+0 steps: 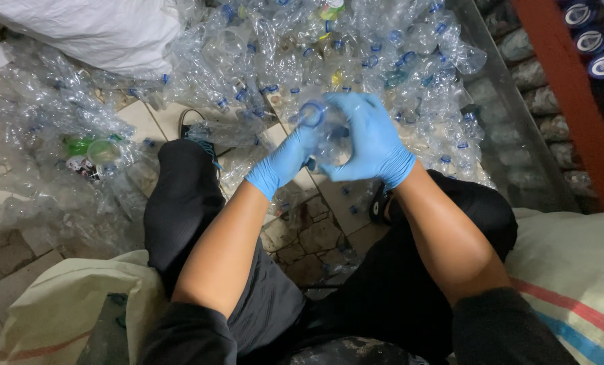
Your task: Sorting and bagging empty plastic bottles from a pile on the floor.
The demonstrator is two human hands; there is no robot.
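Between knees, above tiled floor: clear bottle gripped by both hands. Right hand wraps body; left hand clamps from below-left. Blue-ringed neck points away, up-left (axis roughly left-tilted). Bottle heap beyond.

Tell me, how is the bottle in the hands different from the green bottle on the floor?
The held bottle is clear with a blue neck ring; the green bottle is tinted green. The held bottle is up in both gloved hands, left hand and right hand; the green bottle lies untouched in the pile. Both look like crushed plastic.
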